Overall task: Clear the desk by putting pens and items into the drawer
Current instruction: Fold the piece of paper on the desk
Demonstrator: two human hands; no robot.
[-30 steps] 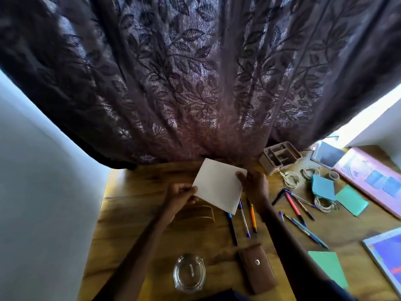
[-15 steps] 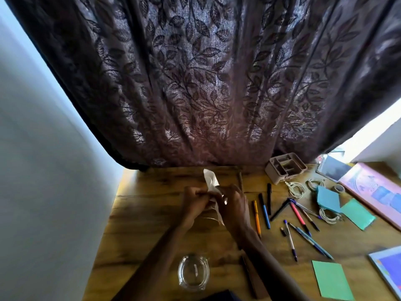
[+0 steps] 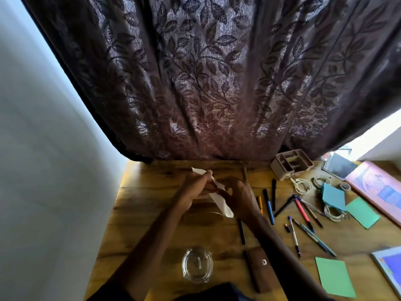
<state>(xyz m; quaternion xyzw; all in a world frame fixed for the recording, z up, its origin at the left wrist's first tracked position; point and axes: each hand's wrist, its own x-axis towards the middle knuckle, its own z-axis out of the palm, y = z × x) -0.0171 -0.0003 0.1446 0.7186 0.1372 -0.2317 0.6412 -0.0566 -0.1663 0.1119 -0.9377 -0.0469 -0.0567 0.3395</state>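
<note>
While both hands worked the white paper [image 3: 224,208] over the tabletop [image 3: 141,213], the step looked like folding it down before stowing. Left hand [image 3: 191,192]: fingers pinched the upper end. The paper was a narrow creased strip, slanting top-left to bottom-right, lower corner free, held off the surface. Right hand [image 3: 238,194]: fingers curled round its middle. Pens [image 3: 269,208] lay scattered to the right, untouched. No drawer was in view, so the next move probably called for one hand freed to open it, the other pinching the thin sheet flat.
</note>
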